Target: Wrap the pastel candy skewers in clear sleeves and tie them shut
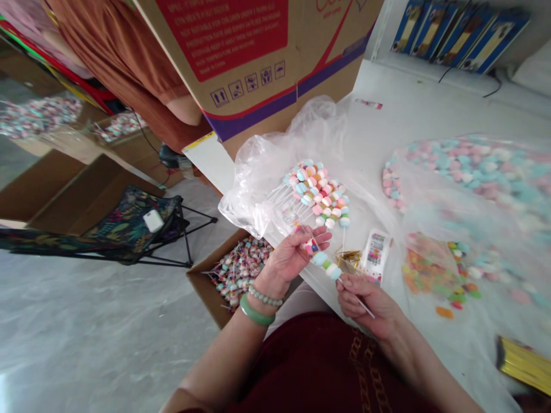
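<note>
Between thumb and fingers, my right hand (361, 298) pinches the white stick of a marshmallow skewer (327, 265) with pale blue, green and white pieces. My left hand (293, 255) is closed on a small printed wrapper (309, 245) at the skewer's far end; I cannot tell how far the skewer sits inside it. Just beyond my hands, a pile of finished marshmallow skewers (321, 192) rests on a clear plastic bag (253, 172), sticks pointing left. Gold twist ties (349, 258) and a stack of printed wrappers (376, 252) lie near my right hand.
A large carton (267, 69) stands at the back of the table. Loose marshmallows (473, 163) and gummy candies (426, 267) lie under plastic at right. Below the table edge, an open box (239, 269) holds wrapped skewers. A folding chair (142, 212) and another person (124, 63) are at left.
</note>
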Motion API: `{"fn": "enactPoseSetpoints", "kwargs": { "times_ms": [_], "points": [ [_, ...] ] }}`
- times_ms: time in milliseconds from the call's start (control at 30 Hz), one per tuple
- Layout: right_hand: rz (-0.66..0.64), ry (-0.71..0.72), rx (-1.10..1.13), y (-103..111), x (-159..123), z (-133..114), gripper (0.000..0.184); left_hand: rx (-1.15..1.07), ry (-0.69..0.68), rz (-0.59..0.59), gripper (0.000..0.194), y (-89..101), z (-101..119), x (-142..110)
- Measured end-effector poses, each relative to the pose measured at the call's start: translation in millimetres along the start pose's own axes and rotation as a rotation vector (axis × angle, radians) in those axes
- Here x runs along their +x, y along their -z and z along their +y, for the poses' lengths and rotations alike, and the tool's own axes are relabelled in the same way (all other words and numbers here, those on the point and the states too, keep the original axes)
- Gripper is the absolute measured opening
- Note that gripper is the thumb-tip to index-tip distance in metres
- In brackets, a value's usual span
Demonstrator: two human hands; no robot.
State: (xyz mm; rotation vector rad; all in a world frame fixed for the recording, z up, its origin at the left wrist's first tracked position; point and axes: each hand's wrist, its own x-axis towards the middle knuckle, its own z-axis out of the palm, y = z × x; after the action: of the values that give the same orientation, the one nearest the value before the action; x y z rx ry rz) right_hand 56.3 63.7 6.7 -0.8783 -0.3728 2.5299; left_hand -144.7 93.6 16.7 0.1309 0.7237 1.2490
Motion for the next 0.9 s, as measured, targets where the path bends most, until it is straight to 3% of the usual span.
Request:
{"fn": "enactPoseSetpoints", "kwargs": {
  "times_ms": [133, 300, 400, 500, 633, 733, 900],
  "points": [
    [0.122, 0.086, -0.051, -2, 3, -2, 0.017, -0.030, -0.016, 0.023, 0.024, -3.3, -3, 4],
    [0.388, 0.279, -0.401, -2, 5, -3, 0.021, -0.056, -0.016, 0.122, 0.012, -5.6, -11, 7],
    [0.527, 0.422, -0.816, 0, 5, 0, 0.020, -0.028, -0.061, 0.186, 0.006, -9.5, -17, 7],
    [0.626, 0.634, -1.432, 3, 3, 3, 0.021, 0.049, -0.126, 0.223, 0.005, -12.6, -20, 6],
    [0.629, 0.976, -2.043, 7, 0, 4, 0.027, 0.137, -0.064, 0.246, 0.005, -11.0, -13, 7],
    [0.603, 1.122, -2.169, 9, 0, 2, 0.021, 0.185, 0.018, 0.254, 0.010, -7.6, -5, 8],
    [0.638, 1.216, -2.172, 10, 0, 1, 0.014, 0.163, 0.057, 0.269, 0.013, -7.2, -2, 9]
  ]
}}
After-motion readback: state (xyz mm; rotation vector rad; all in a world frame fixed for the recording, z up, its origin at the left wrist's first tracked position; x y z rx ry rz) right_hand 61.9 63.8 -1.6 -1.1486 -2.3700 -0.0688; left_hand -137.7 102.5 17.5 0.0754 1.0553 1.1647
